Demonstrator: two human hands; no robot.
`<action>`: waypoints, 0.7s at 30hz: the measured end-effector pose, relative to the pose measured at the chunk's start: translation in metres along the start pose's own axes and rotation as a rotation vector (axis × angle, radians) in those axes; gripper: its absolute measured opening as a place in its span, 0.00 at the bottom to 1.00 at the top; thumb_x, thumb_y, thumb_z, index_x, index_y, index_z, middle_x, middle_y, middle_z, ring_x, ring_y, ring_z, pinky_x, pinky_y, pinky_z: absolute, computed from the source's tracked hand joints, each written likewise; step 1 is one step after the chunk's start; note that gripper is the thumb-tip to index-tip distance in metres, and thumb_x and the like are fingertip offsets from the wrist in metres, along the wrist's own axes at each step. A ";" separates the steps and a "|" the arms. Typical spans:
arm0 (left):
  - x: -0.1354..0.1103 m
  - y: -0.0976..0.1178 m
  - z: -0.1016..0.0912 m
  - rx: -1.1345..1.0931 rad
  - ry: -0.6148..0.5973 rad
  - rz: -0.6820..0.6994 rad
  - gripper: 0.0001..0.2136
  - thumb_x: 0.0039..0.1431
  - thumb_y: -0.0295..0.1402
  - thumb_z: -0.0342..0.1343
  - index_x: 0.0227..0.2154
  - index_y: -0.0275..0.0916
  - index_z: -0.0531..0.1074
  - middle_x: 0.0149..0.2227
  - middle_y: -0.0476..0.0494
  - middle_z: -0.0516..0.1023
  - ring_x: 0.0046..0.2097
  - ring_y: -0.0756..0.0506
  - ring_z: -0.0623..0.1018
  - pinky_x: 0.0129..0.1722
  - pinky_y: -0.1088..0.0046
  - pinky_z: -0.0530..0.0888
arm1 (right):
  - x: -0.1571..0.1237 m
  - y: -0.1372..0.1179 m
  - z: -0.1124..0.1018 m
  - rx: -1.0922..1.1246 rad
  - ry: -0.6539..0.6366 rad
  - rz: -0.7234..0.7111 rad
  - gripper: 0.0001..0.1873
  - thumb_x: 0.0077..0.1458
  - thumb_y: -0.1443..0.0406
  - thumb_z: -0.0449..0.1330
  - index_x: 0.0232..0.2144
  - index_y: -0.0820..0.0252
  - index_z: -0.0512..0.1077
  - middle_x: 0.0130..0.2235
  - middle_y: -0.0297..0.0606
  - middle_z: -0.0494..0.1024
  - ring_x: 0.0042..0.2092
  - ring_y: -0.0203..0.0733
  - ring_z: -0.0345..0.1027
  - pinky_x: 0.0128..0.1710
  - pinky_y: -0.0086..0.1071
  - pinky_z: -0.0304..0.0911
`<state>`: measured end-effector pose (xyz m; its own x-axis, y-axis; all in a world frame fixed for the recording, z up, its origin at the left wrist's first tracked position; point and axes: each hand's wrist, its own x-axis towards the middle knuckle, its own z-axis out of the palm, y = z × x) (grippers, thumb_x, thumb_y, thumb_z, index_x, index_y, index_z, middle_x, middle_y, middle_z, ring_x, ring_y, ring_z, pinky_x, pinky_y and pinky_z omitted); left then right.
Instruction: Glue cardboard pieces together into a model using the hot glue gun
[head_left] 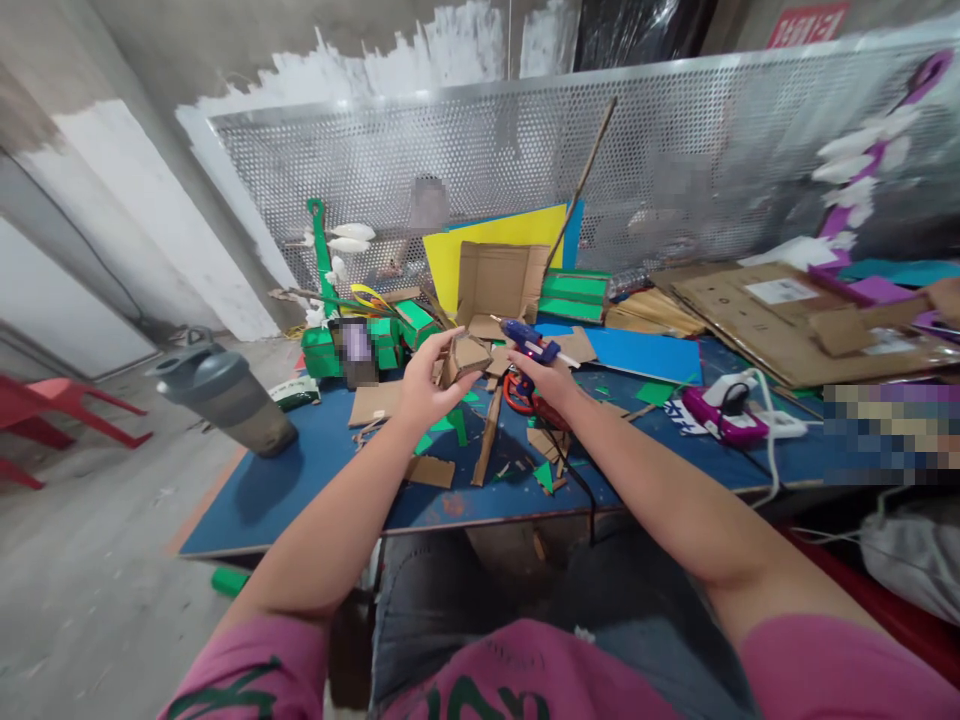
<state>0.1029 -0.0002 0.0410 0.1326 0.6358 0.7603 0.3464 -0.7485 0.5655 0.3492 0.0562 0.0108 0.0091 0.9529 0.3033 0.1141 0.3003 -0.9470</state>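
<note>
My left hand is closed round a small folded cardboard piece, held up above the blue table. My right hand grips a blue hot glue gun, its nozzle pointing left toward the cardboard piece and close to it. A black cord runs from the gun down over the table's front edge. Red-handled scissors lie on the table just below my right hand.
Cardboard scraps and green paper bits litter the table. A grey shaker bottle stands at the left. Green cardboard models, yellow and blue sheets and an open box sit behind. A purple device and flat cardboard lie to the right.
</note>
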 end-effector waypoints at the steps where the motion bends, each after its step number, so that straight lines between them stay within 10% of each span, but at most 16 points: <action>1: 0.000 0.000 0.000 -0.023 0.003 -0.031 0.31 0.64 0.44 0.71 0.68 0.46 0.74 0.65 0.36 0.79 0.64 0.32 0.80 0.64 0.53 0.77 | -0.004 -0.004 -0.001 0.028 -0.015 -0.044 0.25 0.53 0.43 0.73 0.44 0.53 0.83 0.42 0.38 0.86 0.46 0.50 0.80 0.50 0.41 0.75; 21: 0.003 -0.010 0.000 0.207 -0.024 0.203 0.34 0.66 0.40 0.68 0.73 0.48 0.70 0.66 0.35 0.79 0.68 0.32 0.77 0.71 0.47 0.73 | -0.012 -0.038 -0.017 -0.229 -0.328 -0.546 0.11 0.60 0.54 0.66 0.32 0.53 0.79 0.33 0.38 0.80 0.36 0.46 0.72 0.43 0.40 0.70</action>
<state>0.0995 0.0094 0.0373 0.2398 0.4829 0.8422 0.4922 -0.8082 0.3233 0.3615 0.0325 0.0452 -0.4072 0.6418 0.6498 0.2244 0.7600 -0.6100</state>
